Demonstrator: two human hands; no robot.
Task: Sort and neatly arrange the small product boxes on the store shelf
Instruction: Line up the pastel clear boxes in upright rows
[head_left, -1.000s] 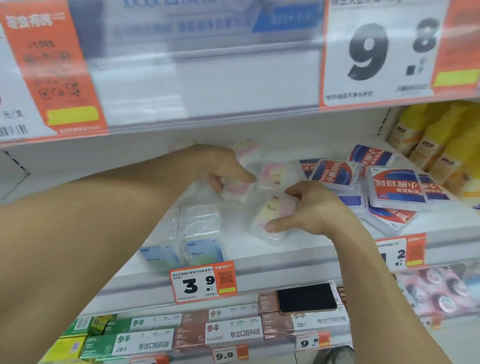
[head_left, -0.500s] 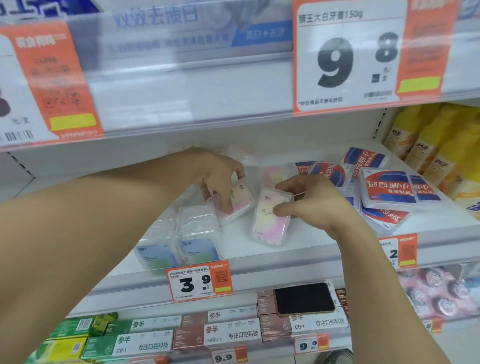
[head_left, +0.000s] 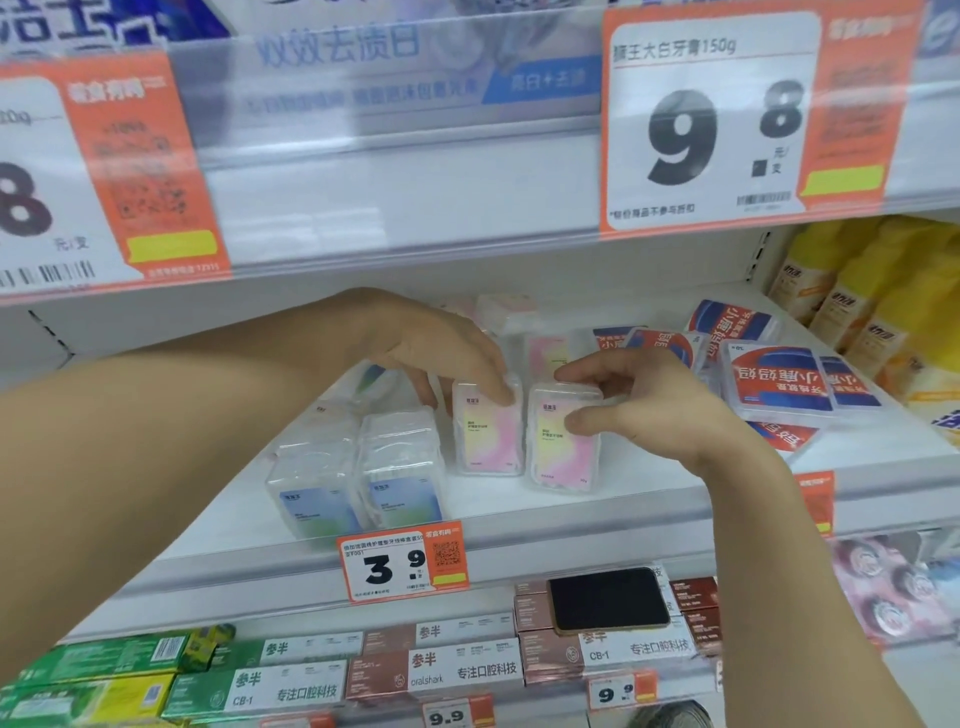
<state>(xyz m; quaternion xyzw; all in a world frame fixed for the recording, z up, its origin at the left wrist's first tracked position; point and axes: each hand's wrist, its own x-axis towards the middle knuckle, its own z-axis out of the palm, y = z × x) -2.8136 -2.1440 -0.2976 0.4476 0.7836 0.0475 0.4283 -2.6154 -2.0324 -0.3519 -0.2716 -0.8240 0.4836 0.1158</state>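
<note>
Two clear boxes with pink-and-yellow labels stand side by side on the white shelf (head_left: 623, 499). My left hand (head_left: 441, 348) grips the top of the left pink box (head_left: 485, 434). My right hand (head_left: 639, 400) pinches the top of the right pink box (head_left: 563, 447) between thumb and fingers. To their left, two clear boxes with blue-green labels (head_left: 358, 478) stand in a row near the shelf's front. More pink boxes (head_left: 545, 348) lie behind my hands, partly hidden.
A loose pile of red-and-blue flat packs (head_left: 779, 384) covers the shelf's right side, with yellow pouches (head_left: 883, 291) beyond. A 3.9 price tag (head_left: 402, 564) hangs on the shelf rail. On the lower shelf a black phone (head_left: 608, 600) rests on toothpaste boxes (head_left: 447, 670).
Both pink boxes went from lying tilted to standing upright side by side, and both were drawn forward next to the blue-green boxes. My hands shifted to their tops.
</note>
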